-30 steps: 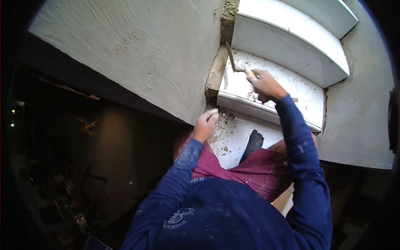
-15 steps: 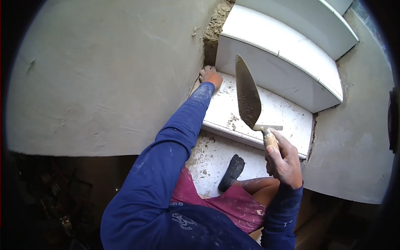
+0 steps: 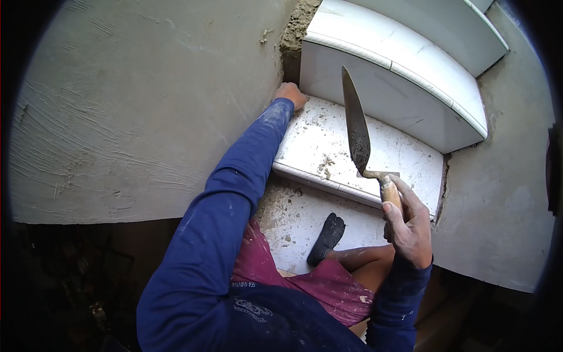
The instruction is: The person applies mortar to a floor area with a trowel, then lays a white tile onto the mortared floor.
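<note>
My right hand (image 3: 412,230) is closed around the wooden handle of a pointed trowel (image 3: 356,126). Its blade points up and away from me, over the white step, with dark mortar residue on the metal. My left hand (image 3: 291,95) reaches to the far left corner of the white tiled step (image 3: 352,139), against the wall. The fingers there look curled, and their tips and anything in them are hidden. Crumbs of mortar (image 3: 327,166) lie scattered over the step. Behind the trowel's neck shows a thin grey strip (image 3: 393,174).
More white tiled steps (image 3: 404,100) rise ahead. A grey plastered wall (image 3: 135,111) stands on the left, another (image 3: 492,205) on the right. Rough mortar (image 3: 298,26) fills a gap beside the upper riser. My foot in a dark sock (image 3: 327,237) rests on the lower step.
My left hand's fingers have curled down out of sight at the corner. The trowel has turned, showing its blade more edge-on, and my right hand has shifted slightly right. The view has moved a little.
</note>
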The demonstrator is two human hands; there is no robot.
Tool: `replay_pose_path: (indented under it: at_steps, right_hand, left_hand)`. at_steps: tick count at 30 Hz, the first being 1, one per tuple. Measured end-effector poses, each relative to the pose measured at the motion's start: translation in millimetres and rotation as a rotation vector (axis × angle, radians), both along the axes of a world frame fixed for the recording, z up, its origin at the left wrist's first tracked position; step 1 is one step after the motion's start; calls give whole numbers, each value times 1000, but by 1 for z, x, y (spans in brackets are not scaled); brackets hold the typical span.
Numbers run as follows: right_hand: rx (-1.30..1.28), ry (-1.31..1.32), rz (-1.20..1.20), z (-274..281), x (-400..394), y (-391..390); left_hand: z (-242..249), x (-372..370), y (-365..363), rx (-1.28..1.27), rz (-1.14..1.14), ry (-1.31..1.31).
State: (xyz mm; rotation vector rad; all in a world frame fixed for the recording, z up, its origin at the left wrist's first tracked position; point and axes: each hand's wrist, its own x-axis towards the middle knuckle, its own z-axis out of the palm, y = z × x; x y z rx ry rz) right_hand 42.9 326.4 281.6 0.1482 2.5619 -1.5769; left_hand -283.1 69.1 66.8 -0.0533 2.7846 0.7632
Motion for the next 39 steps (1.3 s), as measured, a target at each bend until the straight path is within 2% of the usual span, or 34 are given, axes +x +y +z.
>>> replay_pose_path:
  at_steps: [2, 4, 5, 8, 10, 13, 15, 16, 19, 23, 25, 26, 27, 29, 32, 34, 36, 39]
  right_hand:
    - [28, 70, 19, -2, 1, 2]
    - [61, 194, 37, -14, 2, 6]
    - [54, 156, 15, -12, 2, 5]
    - [40, 29, -23, -4, 4, 1]
    - [20, -34, -25, -1, 2, 0]
    - [62, 123, 27, -6, 0, -3]
    - [59, 94, 24, -8, -1, -3]
    - [59, 77, 21, -8, -1, -3]
    - [56, 95, 33, -3, -1, -9]
    - [49, 90, 44, -5, -1, -9]
    - [47, 104, 60, -8, -1, -6]
    - [26, 65, 50, -8, 0, -5]
    - [19, 72, 55, -8, 1, -6]
    - [4, 97, 51, -7, 1, -5]
    - [25, 10, 24, -2, 2, -8]
    - [19, 38, 34, -2, 3, -8]
    - [31, 96, 45, -3, 2, -8]
    - [70, 168, 52, -6, 2, -5]
  left_hand:
    - [1, -8, -1, -69, -45, -32]
    - [-28, -4, 0, 5, 40, 163]
    - [-42, -6, 0, 43, 80, 260]
    - [-22, -8, 2, -60, 6, 153]
    - [-10, 1, 10, -111, 56, 90]
    - [10, 12, 19, -152, 112, 30]
    - [15, 19, 20, -153, 161, 49]
    - [14, 24, 15, -113, 61, 76]
    - [-56, 21, 11, -245, -90, 246]
    - [-55, 57, 5, -172, -44, 140]
    - [-35, 105, 5, -140, 31, 116]
    - [-36, 125, 3, -246, 15, 71]
    - [-15, 154, 1, -316, 29, 47]
    - [48, 190, -12, -263, -75, -216]
    - [66, 172, -23, 74, 62, -236]
    - [55, 132, -9, 157, 92, 58]
    - [-51, 52, 2, -45, -72, 608]
    - [-42, 23, 15, -71, -49, 448]
